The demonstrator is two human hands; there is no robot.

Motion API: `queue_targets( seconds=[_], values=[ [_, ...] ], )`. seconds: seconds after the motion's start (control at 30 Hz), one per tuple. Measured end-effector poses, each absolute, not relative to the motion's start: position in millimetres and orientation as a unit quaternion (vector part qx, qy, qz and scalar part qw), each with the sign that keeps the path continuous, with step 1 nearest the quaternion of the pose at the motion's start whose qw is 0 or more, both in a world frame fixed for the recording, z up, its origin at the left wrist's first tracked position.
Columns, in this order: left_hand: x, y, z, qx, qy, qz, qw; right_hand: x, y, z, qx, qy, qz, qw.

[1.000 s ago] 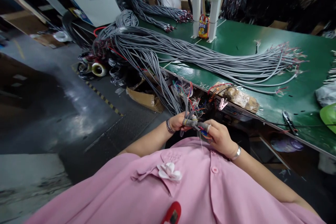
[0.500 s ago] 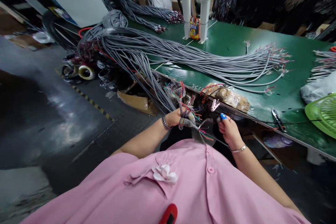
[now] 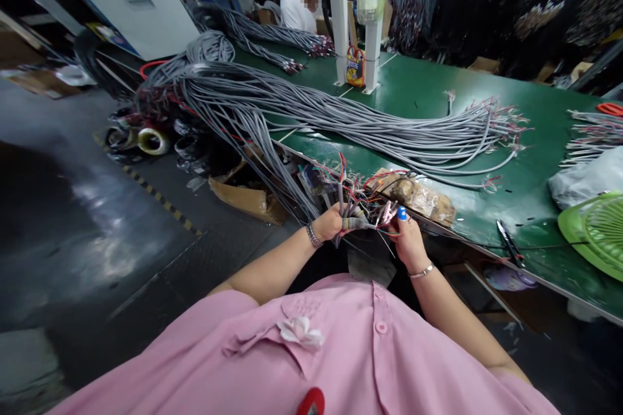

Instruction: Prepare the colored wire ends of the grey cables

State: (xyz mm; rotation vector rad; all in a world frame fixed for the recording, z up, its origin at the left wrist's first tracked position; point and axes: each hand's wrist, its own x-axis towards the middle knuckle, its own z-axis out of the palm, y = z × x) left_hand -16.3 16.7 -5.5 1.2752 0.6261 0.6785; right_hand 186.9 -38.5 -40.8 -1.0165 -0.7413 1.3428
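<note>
**One:** Now back in close with the right hand [image 3: 409,243], right beside the colored wires [image 3: 395,233] after a gap a moment ago!

**Two:** Pinching them, or just near? Can't tell from here. Wearing a blue cover [image 3: 402,213] on one digit, though.

**One:** And with the left hand [image 3: 328,224]? Clenched firmly around the gray cables [image 3: 354,224], same as before, in front of the body by the bench's near edge. Meaning, by the look of it, steady cables and wire ends within reach of both hands!

**Two:** Over to the green bench [image 3: 418,81]: stretched across it, a long cable bundle [image 3: 311,104]; towards the right, black nippers [image 3: 510,243] near a green slotted basket [image 3: 596,233].

**One:** Beyond, past the white post [image 3: 337,19], a co-worker [image 3: 294,8] in white. Down on the dark floor, striped tape [image 3: 160,200] and an open cardboard box [image 3: 248,199]!
</note>
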Motion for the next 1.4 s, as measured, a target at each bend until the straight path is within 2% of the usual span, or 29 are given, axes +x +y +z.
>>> queue_targets(
  seconds=[0.27, 0.67, 0.97, 1.2, 1.3, 1.4],
  values=[
    [-8, 31, -19, 0.559, 0.279, 0.285, 0.727, 178, -29, -46, -0.362, -0.235, 0.676, 0.598],
    [-3, 33, -28, 0.575, 0.285, 0.243, 0.727, 170, -22, -38, -0.384, -0.181, 0.645, 0.636],
    [-16, 27, -22, 0.587, 0.247, 0.211, 0.742, 175, -34, -40, -0.344, -0.138, 0.709, 0.6],
    [-38, 2, -19, 0.574, 0.242, 0.183, 0.761, 186, -46, -49, -0.38, -0.152, 0.699, 0.586],
    [-49, -13, -26, 0.55, 0.254, 0.198, 0.77, 190, -52, -51, -0.375, -0.143, 0.704, 0.586],
    [-58, -25, -34, 0.524, 0.288, 0.264, 0.757, 191, -59, -52, -0.364, -0.137, 0.715, 0.581]
  ],
)
